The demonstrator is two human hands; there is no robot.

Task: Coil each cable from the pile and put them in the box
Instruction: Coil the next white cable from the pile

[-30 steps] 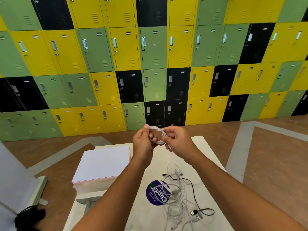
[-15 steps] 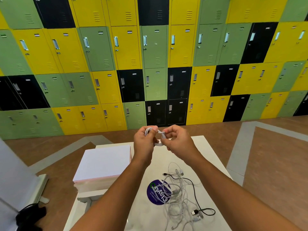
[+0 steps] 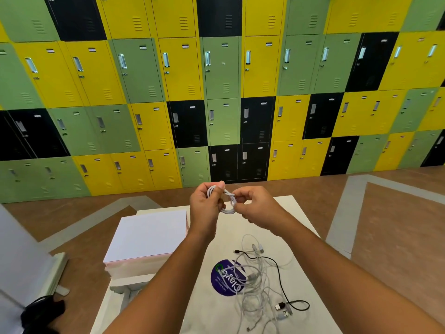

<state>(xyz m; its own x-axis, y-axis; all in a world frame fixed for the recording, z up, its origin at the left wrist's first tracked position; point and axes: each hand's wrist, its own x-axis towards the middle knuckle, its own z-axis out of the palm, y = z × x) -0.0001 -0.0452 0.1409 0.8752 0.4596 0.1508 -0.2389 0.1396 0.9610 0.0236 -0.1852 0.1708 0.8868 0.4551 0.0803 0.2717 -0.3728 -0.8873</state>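
A small coil of white cable (image 3: pixel 228 209) is held in the air above the far end of the white table (image 3: pixel 301 227). My left hand (image 3: pixel 204 206) grips the coil's left side with thumb and fingers curled round it. My right hand (image 3: pixel 255 206) pinches the cable's end where it wraps round the coil. A tangled pile of white cables (image 3: pixel 255 283) with one black cable (image 3: pixel 281 283) lies on the table nearer to me. The white box (image 3: pixel 147 237), its lid shut, sits on the table's left.
A purple round sticker (image 3: pixel 221 280) lies under the pile. A wall of yellow, green and black lockers (image 3: pixel 221 92) stands beyond the table. A dark object (image 3: pixel 41 312) lies on the brown floor at lower left, next to a white panel (image 3: pixel 21 256).
The coil has got tighter: my right hand has wound the cable's end round the loops. Both hands stay at the same height above the table's far end.
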